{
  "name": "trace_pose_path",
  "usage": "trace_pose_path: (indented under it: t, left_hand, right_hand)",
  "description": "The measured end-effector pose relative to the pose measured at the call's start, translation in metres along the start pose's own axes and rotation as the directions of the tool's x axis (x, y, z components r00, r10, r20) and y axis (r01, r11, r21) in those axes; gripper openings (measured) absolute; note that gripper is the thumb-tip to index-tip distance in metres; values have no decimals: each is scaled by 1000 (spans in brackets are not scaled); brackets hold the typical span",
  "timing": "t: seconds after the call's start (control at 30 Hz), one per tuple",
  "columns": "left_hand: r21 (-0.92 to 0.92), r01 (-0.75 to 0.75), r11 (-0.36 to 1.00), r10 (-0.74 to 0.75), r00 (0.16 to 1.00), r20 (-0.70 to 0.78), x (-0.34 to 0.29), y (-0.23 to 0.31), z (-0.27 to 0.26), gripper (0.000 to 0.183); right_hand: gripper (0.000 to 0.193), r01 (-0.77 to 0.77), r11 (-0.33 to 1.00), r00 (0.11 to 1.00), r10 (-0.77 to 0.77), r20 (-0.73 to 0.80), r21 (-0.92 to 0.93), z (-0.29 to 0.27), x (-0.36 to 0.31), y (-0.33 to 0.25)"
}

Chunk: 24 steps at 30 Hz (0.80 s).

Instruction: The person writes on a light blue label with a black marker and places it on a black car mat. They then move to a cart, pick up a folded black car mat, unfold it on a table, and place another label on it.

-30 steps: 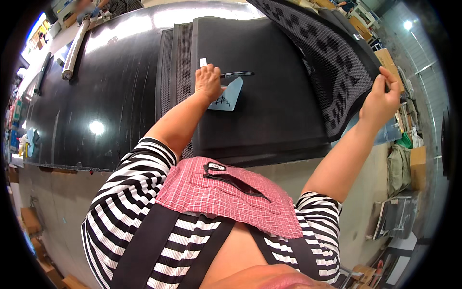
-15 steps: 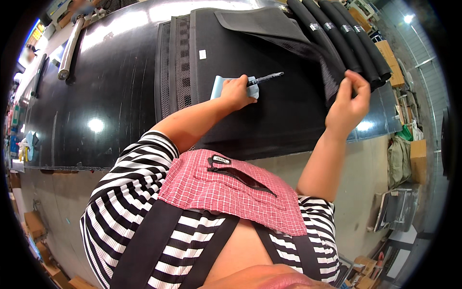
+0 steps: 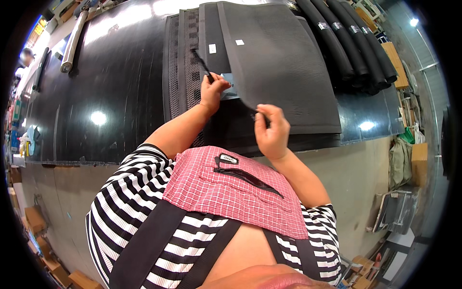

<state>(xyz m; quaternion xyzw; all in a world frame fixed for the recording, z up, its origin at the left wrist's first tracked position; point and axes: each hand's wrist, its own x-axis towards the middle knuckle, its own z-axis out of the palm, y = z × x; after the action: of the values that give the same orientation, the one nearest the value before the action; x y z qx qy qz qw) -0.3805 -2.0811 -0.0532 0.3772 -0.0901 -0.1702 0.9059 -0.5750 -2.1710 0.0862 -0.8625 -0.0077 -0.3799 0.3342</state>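
My left hand (image 3: 212, 94) is closed around a dark pen (image 3: 202, 63), whose far end points up and to the left. Against the same hand is a light blue sheet (image 3: 231, 89), partly covered by a mat; whether paper or cloth, I cannot tell. My right hand (image 3: 273, 130) pinches the near left edge of that black mat (image 3: 284, 67), lifting it slightly. The mat bears a small white label (image 3: 239, 42) and lies over another black mat (image 3: 213, 24) with its own label (image 3: 212, 48). Perforated black mats (image 3: 172, 67) show at the stack's left.
Several rolled black mats (image 3: 344, 43) lie at the right of the dark table (image 3: 110, 91). A long roll (image 3: 73, 45) rests at the far left. Cardboard boxes (image 3: 418, 159) and a folded sack (image 3: 398, 161) stand beyond the right side.
My right hand has drawn the mat's edge left and toward me, laying the mat over the stack. The left hand has shifted left, and the pen now points up-left instead of right.
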Motion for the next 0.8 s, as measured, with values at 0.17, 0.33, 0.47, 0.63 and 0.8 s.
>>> trace_pose_path:
  t: [0.17,0.33,0.47,0.63,0.8]
  left_hand:
    - [-49,-33,998,12,927,-375,5,42,-11,18]
    - [24,-104,994,107,967,-232,-13,85,-49,19]
    - [373,73,925,-78,997,-2,-49,117,-42,17]
    - [604,258,754,-464,860,213,-84,111,-36,41]
    - [570,368,735,-585,769,259,-97,96,-26,32]
  right_hand:
    - [50,20,996,863,27,504,-88,27,-59,28]
    - [29,-210,976,932,185,312,49,1,-51,20]
    - [17,-464,882,878,446,171,84,-20,-83,23]
    - [16,-679,716,734,669,120,161,-20,-140,14]
    - [18,-804,571,588,805,79,164,-11,-193,-17]
